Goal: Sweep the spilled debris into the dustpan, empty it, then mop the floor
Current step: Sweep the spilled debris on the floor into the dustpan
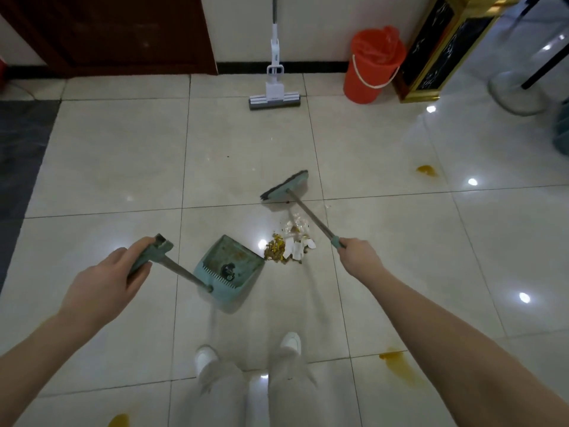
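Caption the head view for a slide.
Sweeping: left hand holds the dustpan beside the debris pile; right hand holds the broom beyond it.

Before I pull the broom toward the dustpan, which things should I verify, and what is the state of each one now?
1. Left hand grips the dustpan by its handle: ok.
2. Right hand grips the broom at its handle end: ok.
3. Dustpan's open side faces the debris pile, which lies right at its edge: ok.
4. Broom head sits beyond the pile, on the side away from the person: ok.
5. Dustpan empty: not ok, a dark lump already lies inside.
6. Dustpan's front edge flat on the floor: cannot tell.
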`<state>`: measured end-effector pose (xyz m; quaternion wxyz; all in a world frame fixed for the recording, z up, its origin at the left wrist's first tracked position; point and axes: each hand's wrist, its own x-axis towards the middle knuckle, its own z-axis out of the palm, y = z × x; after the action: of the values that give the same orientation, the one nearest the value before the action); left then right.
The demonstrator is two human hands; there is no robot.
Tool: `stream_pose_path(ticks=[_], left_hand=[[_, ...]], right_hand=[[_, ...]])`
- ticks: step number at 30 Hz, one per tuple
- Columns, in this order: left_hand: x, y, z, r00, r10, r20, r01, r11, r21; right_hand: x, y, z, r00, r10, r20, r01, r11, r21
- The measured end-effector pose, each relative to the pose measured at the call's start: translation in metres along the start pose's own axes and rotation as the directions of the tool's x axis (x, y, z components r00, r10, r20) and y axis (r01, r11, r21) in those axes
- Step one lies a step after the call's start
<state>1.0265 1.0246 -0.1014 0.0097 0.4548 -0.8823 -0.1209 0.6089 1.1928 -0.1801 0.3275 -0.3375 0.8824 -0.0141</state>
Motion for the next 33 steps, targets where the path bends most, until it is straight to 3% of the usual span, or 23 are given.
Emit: stream_pose_path(ticks=[6, 10, 15, 22, 28, 33], left_hand=[[0.035, -0.031, -0.004, 0.998, 0.047, 0.046, -0.049, 0.998, 0.026], [0.061, -0.054, -0.008, 0.981, 0.171, 0.085, -0.173, 0.985, 0.007], [0.094, -0.099, -0.024, 0.902, 0.396, 0.170, -0.403, 0.915, 0.008], [0.163, -0.138, -0.048, 0.817, 0.546, 0.184, -0.556, 0.831, 0.001], [0.236, -0.123, -0.050, 0.712, 0.663, 0.232, -0.687, 0.726, 0.033], [0.279, -0.102, -0.041, 0.666, 0.699, 0.259, -0.729, 0.683, 0.033]], right_hand=[[0.007, -0.032, 0.046, 0.986, 0.151, 0.071, -0.152, 0.988, 0.005], [-0.040, -0.044, 0.082, 0.963, 0.263, 0.066, -0.264, 0.964, 0.011], [-0.108, -0.083, 0.117, 0.946, 0.308, 0.103, -0.313, 0.949, 0.042], [-0.115, -0.128, 0.105, 0.913, 0.409, -0.002, -0.391, 0.874, 0.287], [-0.091, -0.133, 0.090, 0.870, 0.490, -0.056, -0.425, 0.803, 0.418], [-0.052, -0.142, 0.074, 0.811, 0.584, -0.043, -0.493, 0.721, 0.487]])
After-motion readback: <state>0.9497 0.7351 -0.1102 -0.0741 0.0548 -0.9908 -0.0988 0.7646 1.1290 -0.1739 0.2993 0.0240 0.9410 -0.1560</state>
